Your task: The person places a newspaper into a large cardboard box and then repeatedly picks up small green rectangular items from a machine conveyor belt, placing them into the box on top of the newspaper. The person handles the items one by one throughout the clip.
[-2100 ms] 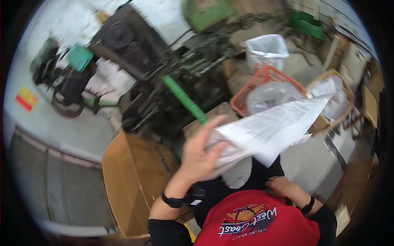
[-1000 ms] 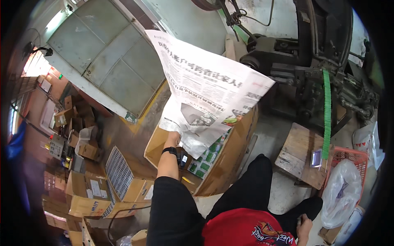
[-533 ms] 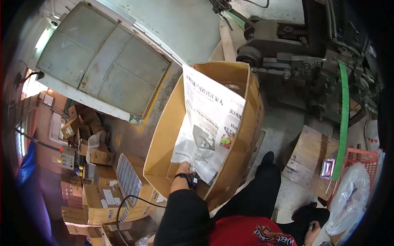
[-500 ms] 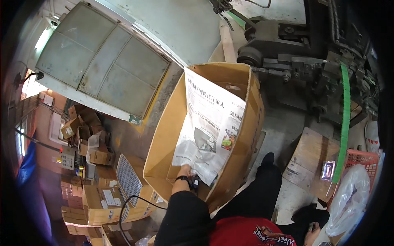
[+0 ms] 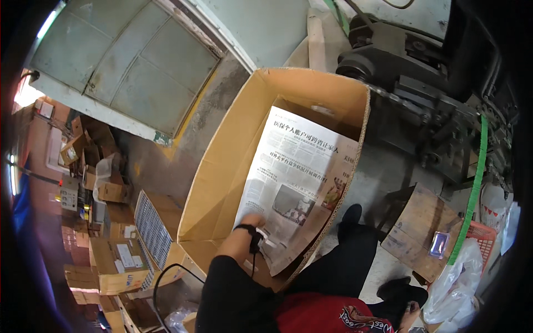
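The newspaper [image 5: 294,150] has been brought down into the box [image 5: 222,155]: half a second ago its far corner was stood up against the left rim, whereas now the whole sheet is seen within the walls, laid much flatter. The view has been shifted a little as well.

The left hand [image 5: 252,221] is placed over the near left corner of the newspaper, its wrist circled by a black band [image 5: 254,235]. Whether the paper is pinched there or merely pressed cannot be told, as the fingers are blurred and partly hidden. The relation that seems to matter most is this — nearly all of the sheet is spread ahead of the left hand and to its right, with its long axis run roughly along the box's own, from the lower left toward the upper right. The near right edge is left somewhat curled beside the right wall.

The right hand [image 5: 410,317] is kept well apart, low at the right by the knee; its grip is too dimly shown to be judged. By far the nearer to the newspaper is the left.

Beyond the box a dark machine [image 5: 388,41] is seen, with a green strip [image 5: 476,194] hung from it past a wooden board [image 5: 416,230]. A clear bag [image 5: 455,288] is set beside a red basket [image 5: 484,244], and cartons [image 5: 119,258] are stacked at the left.
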The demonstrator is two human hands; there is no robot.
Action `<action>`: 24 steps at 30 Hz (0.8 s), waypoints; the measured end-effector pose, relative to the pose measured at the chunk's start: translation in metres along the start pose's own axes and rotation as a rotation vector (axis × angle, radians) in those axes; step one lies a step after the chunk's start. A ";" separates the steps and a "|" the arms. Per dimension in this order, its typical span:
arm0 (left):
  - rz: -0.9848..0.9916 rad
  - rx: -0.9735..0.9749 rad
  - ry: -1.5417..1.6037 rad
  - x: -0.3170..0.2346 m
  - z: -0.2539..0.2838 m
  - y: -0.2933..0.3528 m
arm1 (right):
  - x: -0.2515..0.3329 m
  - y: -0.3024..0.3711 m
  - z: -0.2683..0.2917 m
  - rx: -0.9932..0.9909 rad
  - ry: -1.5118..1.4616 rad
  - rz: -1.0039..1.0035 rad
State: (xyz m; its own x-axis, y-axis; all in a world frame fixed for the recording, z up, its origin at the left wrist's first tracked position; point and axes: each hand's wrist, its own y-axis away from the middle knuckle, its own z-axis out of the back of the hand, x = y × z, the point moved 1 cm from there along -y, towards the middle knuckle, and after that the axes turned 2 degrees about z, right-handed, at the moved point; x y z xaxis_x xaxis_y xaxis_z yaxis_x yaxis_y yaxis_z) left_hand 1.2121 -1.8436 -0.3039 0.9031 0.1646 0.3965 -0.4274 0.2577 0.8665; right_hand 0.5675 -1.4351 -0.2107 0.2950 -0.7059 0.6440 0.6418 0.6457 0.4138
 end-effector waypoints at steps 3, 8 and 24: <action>-0.383 -0.653 0.116 -0.085 0.092 0.139 | -0.038 -0.005 -0.009 -0.118 -0.088 0.004; -0.773 -1.159 0.297 -0.154 0.094 0.173 | -0.044 -0.006 -0.005 -0.080 0.033 0.046; -0.844 -1.110 0.220 -0.218 0.033 0.074 | -0.016 0.012 0.000 -0.132 0.260 0.009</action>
State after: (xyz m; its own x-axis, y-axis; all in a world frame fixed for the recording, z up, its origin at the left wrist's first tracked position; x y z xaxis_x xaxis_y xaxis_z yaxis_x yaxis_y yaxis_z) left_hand 0.9848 -1.8916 -0.3167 0.9193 -0.2971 -0.2580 0.3289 0.9401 0.0895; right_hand 0.5706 -1.4156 -0.2163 0.4615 -0.7626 0.4533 0.7199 0.6205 0.3109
